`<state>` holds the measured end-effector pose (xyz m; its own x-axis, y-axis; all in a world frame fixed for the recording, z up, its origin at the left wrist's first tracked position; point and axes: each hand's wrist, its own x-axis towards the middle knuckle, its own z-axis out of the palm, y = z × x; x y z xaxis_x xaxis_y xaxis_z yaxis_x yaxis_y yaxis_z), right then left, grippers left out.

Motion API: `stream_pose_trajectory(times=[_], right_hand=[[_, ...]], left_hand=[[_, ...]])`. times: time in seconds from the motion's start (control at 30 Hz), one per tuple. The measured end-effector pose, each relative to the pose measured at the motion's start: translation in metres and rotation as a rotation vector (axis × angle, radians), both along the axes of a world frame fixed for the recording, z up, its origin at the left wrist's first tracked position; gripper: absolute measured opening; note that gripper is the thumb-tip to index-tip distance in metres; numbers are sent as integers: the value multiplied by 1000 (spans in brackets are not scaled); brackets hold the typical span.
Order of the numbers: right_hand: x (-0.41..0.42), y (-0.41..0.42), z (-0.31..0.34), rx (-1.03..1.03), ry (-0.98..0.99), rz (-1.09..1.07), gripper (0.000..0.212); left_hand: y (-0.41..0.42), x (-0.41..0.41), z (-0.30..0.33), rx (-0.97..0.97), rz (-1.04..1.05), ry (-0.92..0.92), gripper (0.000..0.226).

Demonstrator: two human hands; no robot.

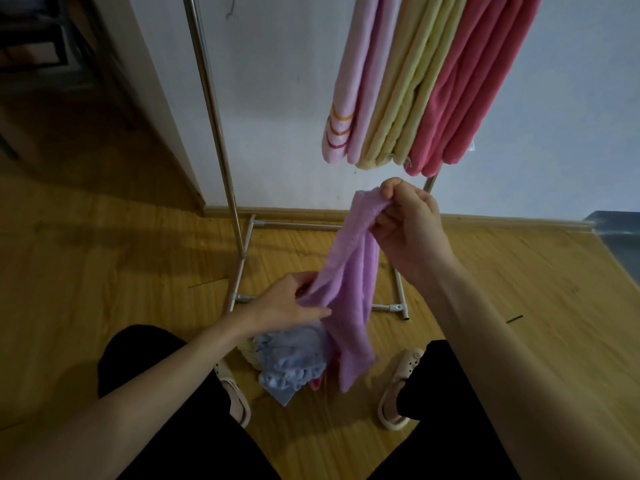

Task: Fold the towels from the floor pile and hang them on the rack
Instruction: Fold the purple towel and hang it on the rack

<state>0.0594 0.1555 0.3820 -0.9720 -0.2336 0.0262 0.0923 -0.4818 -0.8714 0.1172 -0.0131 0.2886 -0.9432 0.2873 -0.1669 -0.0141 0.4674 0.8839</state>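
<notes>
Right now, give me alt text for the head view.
Both hands, right hand high and left hand low, hold a purple towel above the floor pile. Pink, yellow and red folded towels hang on the rack behind.

Lilac towel (349, 271), pale blue towel (291, 362), coral hung towel (478, 81), yellow-green hung towel (405, 81)

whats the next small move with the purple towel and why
Probably slide the left hand along the purple towel to find a second corner and spread it. The right hand pinches one end high, yet the towel hangs bunched over the floor pile, too crumpled to fold.
</notes>
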Motion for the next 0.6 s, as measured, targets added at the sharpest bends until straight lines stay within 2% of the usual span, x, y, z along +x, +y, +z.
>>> stream_pose_trajectory(times=[0.13,0.3,0.4,0.6], right_hand=[[1,-3,2,-52,-38,-47,36],[1,14,-7,-70,-91,-146,21],[-2,33,-26,39,-133,-215,18],[4,46,-77,231,-245,-217,28]], left_hand=[[3,0,-12,45,189,67,9],[-9,0,-16,32,298,137,13],[-22,-2,-12,4,366,179,12],[-17,-5,27,275,643,236,25]])
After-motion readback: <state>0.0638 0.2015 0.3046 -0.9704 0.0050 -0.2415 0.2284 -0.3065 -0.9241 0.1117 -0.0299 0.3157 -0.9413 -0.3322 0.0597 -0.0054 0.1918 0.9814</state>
